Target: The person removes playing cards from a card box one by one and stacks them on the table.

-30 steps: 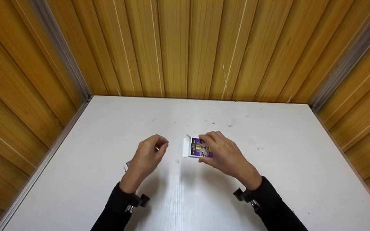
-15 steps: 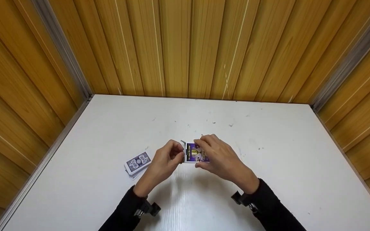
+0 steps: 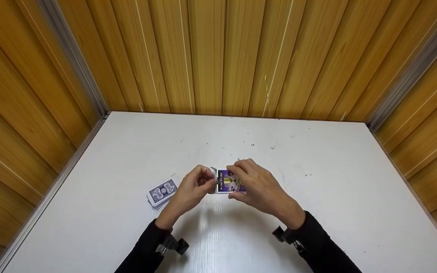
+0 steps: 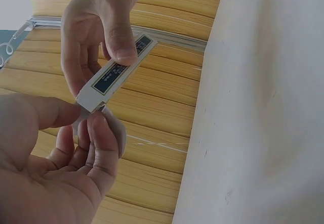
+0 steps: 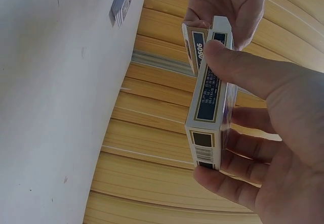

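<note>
Nearest the person, two dark sleeves run out over the white table (image 3: 317, 182) toward the middle, where both hands meet on one thing — a purple card box (image 3: 230, 181) held up off the surface.

The right hand (image 3: 258, 187) grasps the box across its narrow sides: the thumb (image 5: 238, 64) presses one long edge while the other fingers wrap round behind. The box's long axis runs sideways between the two hands, its open end pointing away from the right hand's fingers and toward the left hand (image 3: 194, 187). So the box body lies inside the right hand's grip, and only its end flap (image 4: 109, 128) lies at the left fingertips.

The left hand's fingers are curled, thumb and forefinger pinching that pale flap at the box mouth. The left hand is the nearer one to the opening; the right merely steadies the box.

Beyond the left hand's knuckles, to its outer side and apart from it, a small stack of blue-backed cards (image 3: 161, 191) lies flat on the table. Farther off stand the wooden wall panels (image 3: 218, 57).
</note>
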Demonstrator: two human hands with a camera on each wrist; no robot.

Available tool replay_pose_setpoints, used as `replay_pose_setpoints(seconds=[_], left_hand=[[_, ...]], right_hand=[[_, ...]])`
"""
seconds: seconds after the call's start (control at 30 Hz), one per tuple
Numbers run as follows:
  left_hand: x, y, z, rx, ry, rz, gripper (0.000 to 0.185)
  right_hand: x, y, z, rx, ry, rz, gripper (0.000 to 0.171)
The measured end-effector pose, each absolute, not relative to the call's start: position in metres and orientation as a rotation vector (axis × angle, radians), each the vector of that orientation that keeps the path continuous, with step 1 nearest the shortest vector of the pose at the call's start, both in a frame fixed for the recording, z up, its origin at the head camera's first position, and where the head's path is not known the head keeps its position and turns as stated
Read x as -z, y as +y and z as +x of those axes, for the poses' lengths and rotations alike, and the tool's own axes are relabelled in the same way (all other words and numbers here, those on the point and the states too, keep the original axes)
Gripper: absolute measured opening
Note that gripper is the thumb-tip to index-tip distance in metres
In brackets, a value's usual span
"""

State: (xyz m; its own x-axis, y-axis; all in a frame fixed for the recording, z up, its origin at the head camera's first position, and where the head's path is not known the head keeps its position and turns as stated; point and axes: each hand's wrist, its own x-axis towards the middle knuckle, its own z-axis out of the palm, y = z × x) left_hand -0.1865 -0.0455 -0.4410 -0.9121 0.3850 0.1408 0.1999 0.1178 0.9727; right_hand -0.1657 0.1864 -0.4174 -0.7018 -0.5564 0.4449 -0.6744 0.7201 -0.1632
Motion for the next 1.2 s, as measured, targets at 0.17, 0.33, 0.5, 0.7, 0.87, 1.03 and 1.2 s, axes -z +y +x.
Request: replay_pose_setpoints(seconds=[0.17, 0.33, 0.5, 0.7, 0.87, 1.03, 1.2], left_hand=[[0.4425, -0.0463, -0.1869, -1.893, 2.243, 0.583, 0.017], [0.4438, -0.0458, -0.1870, -1.887, 2.271, 0.570, 0.016], [0.4449, -0.0445, -0.1858, -1.880, 2.298, 0.542, 0.016], [0.4460, -0.0415, -0.1847, -1.853, 2.331, 0.495, 0.016], [0.4467, -0.0408, -0.1848, -1.865, 2.324, 0.443, 0.023], [0.4459, -0.0426, -0.1853, -1.898, 2.237, 0.404, 0.028], [0.4418, -0.0479, -0.1885, -1.931, 2.194, 0.458, 0.034]], right_hand=[[0.4170, 0.1850, -0.1652, -0.432, -2.548, 0.974, 0.069], [0.4171, 0.1839, -0.1645, -0.422, -2.557, 0.985, 0.068], [0.4180, 0.1832, -0.1645, -0.416, -2.566, 0.984, 0.069], [0.4199, 0.1831, -0.1649, -0.395, -2.559, 0.983, 0.069], [0.4220, 0.1825, -0.1663, -0.398, -2.548, 0.981, 0.069], [0.4226, 0.1827, -0.1668, -0.392, -2.568, 0.980, 0.069], [0.4202, 0.1865, -0.1687, -0.427, -2.579, 0.955, 0.068]])
